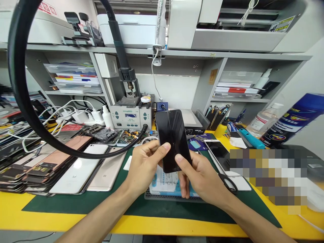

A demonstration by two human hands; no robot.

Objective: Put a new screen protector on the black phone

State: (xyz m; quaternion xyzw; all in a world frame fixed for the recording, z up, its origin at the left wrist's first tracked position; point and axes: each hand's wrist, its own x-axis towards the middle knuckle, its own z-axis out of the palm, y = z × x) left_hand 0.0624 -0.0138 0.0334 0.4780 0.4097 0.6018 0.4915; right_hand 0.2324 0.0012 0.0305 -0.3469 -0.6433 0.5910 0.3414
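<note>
A black smartphone (pixel 172 135) is held up above the green mat, its dark screen turned toward me and its top leaning slightly left. My left hand (pixel 146 162) grips its lower left edge, the thumb lying on the glass. On the lower right, my right hand (pixel 199 172) holds it too, thumb on the screen and the lower fingers hanging beneath. Under the phone, a white and blue item (pixel 164 182) rests on a dark perforated tray (pixel 174 198).
Phones, among them a white one (pixel 79 168), lie at left. A grey station (pixel 131 116) stands behind, with a black hose (pixel 32 121) looping at upper left. At right are a white-framed phone (pixel 217 153), scissors (pixel 229 184) and a spray can (pixel 293 118).
</note>
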